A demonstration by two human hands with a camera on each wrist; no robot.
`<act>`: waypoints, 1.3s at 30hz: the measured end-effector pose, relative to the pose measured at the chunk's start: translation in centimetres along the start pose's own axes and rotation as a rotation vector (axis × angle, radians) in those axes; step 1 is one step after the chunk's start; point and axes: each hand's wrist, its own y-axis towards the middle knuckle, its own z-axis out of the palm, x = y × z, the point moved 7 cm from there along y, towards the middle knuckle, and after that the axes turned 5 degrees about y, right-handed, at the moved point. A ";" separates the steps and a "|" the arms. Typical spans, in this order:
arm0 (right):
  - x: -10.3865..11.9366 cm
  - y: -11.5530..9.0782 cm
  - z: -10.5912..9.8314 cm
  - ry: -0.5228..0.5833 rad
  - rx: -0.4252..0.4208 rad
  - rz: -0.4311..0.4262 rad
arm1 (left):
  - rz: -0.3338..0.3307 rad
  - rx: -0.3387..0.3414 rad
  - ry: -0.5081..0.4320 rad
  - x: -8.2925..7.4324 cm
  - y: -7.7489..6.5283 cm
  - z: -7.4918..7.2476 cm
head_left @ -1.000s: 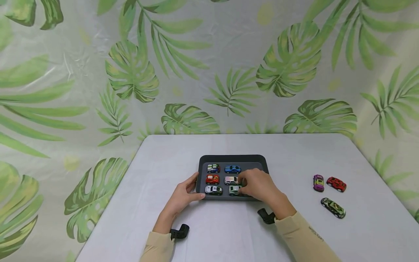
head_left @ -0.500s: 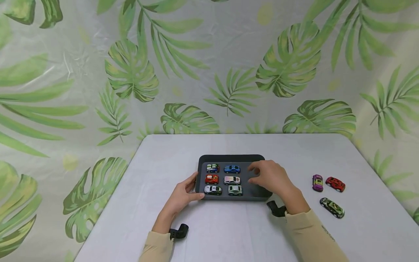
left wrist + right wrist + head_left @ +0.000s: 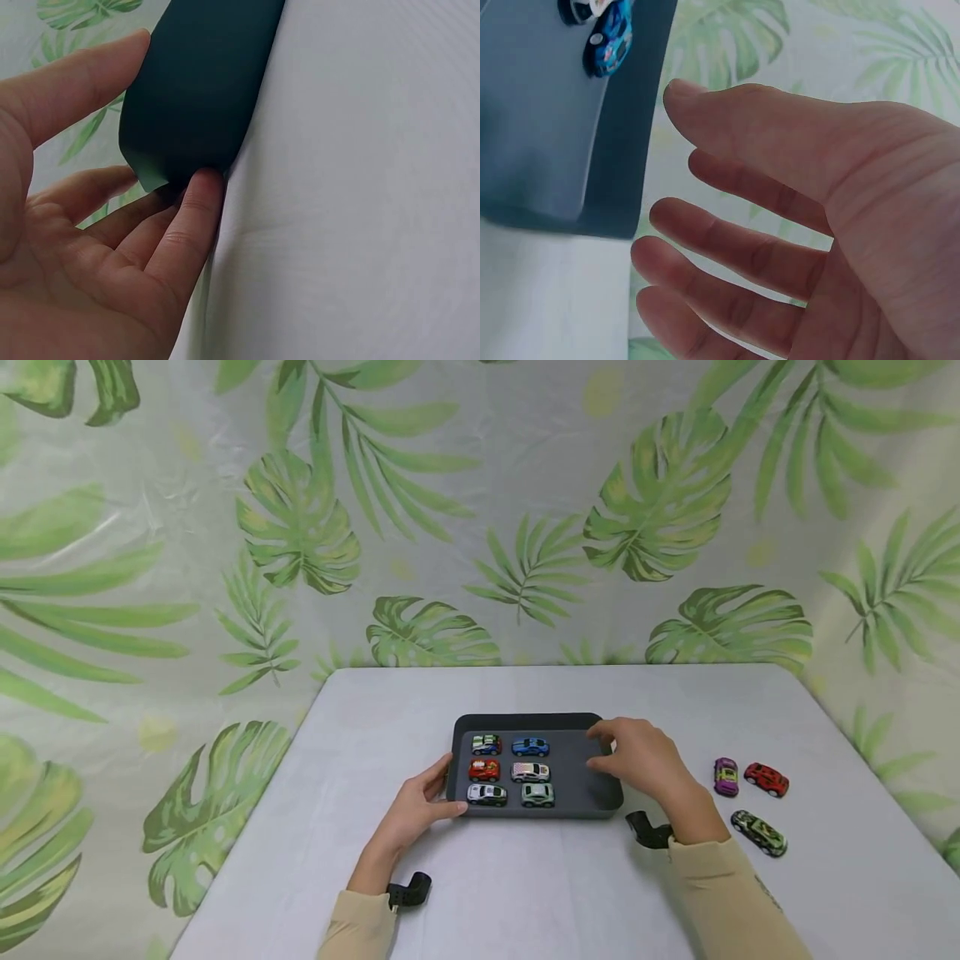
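Observation:
A dark grey tray [image 3: 573, 789] lies on the white table, with toy cars in two columns of three on its left and middle. My left hand [image 3: 411, 814] holds the tray's near left corner, thumb at the front rim and fingers along the side; in the left wrist view those fingers [image 3: 187, 225] meet the tray's wall. Over the tray's right edge hovers my right hand [image 3: 647, 756], thumb and fingers apart, nothing between them. The nearest cars are a blue car [image 3: 531, 747], a white-and-pink car [image 3: 531, 772] and a pale green car [image 3: 537, 795].
On the table to the right lie a purple car [image 3: 726, 777], a red car [image 3: 767, 779] and a green camouflage car [image 3: 759, 833]. A leaf-patterned sheet [image 3: 420, 527] hangs behind the table [image 3: 375, 718].
My right hand has let go of the pale green car in the tray's near middle and moved up and right to the tray's right edge. My left hand stays at the corner.

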 end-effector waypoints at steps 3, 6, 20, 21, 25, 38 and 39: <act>-0.7 -0.2 -0.4 0.002 -0.014 0.006 | 0.012 0.006 -0.003 -0.1 0.1 0.1; -1.7 -0.5 -0.6 0.004 -0.012 0.023 | 0.008 0.005 -0.008 -0.1 0.0 0.1; -6.6 -2.5 -1.6 -0.031 -0.045 0.095 | 0.001 -0.001 0.019 0.1 -0.1 0.0; -6.9 -2.7 -1.8 -0.033 -0.048 0.103 | 0.000 0.000 0.021 0.1 -0.1 0.0; -8.4 -3.5 -2.1 -0.040 -0.059 0.129 | -0.001 0.004 0.027 0.1 0.0 0.0; -12.9 -6.3 -3.7 -0.045 -0.073 0.173 | 0.008 -0.003 0.014 0.0 -0.1 -0.1; -13.2 -6.4 -3.8 -0.046 -0.074 0.170 | 0.011 -0.004 0.012 0.0 -0.1 -0.1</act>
